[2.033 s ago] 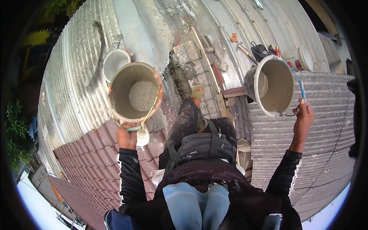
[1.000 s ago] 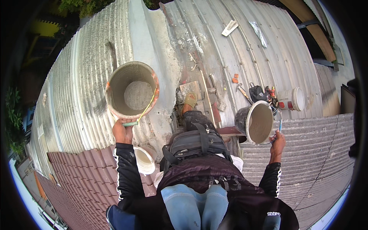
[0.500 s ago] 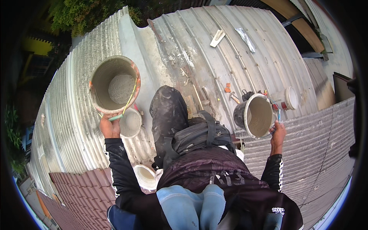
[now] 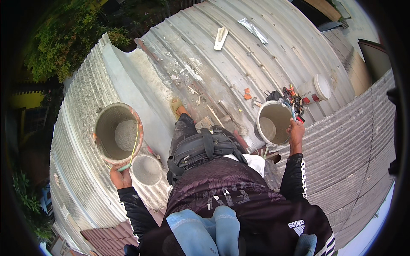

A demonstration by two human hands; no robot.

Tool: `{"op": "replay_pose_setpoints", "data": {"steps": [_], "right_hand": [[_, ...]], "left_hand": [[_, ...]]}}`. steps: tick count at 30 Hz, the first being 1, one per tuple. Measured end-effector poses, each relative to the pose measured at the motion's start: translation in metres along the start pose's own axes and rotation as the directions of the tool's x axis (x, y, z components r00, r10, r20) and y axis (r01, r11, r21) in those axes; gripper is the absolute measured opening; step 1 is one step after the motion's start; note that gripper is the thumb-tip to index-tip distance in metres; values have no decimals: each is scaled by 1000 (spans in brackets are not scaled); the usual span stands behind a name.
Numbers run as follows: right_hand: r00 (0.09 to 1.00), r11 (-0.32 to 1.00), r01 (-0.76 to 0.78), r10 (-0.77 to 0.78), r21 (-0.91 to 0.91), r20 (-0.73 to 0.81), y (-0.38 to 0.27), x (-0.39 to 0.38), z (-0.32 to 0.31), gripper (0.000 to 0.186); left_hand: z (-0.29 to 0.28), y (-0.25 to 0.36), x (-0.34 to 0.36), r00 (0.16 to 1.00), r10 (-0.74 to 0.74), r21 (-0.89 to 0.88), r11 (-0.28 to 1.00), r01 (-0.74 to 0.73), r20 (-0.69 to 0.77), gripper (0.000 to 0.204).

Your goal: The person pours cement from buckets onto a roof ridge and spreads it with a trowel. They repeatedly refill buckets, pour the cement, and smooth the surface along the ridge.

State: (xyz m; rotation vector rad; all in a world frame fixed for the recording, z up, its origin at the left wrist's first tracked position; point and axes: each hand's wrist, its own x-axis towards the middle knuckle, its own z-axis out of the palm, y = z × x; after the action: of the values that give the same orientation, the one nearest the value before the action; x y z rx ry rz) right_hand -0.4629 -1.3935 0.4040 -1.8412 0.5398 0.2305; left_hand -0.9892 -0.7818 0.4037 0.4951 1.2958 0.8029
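The left hand was closed around the green grip of the left bucket, which hung just beyond the knuckles with grey residue inside; keeping that wrist straight and the grip centred in the palm would likely have stopped the rim from tipping. Just right of this hand sat a small pail, so swinging the load a little outward seemed wise to avoid a knock. Ahead, between the hands, a sandalled foot stood on the roof near loose timber; short, flat steps looked safest there. The right bucket hung just left of the right hand, whose fingers were curled about its blue grip. Scattered tools lay beyond that hand, calling for clearance, and both arms were best held level for balance.
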Motion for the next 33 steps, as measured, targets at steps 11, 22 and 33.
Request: {"op": "replay_pose_setpoints", "data": {"steps": [11,22,33], "right_hand": [[1000,997,-8,9,-77,15,-49,77,162,21],[995,996,88,-89,24,44,-166,96,288,21],[966,962,260,-260,-80,14,-264,114,315,23]], "left_hand": [[64,38,109,990,-116,-61,992,111,-80,13],[105,102,274,999,24,66,998,-23,-25,26],[177,96,292,1000,20,-90,996,-22,-17,49]]}}
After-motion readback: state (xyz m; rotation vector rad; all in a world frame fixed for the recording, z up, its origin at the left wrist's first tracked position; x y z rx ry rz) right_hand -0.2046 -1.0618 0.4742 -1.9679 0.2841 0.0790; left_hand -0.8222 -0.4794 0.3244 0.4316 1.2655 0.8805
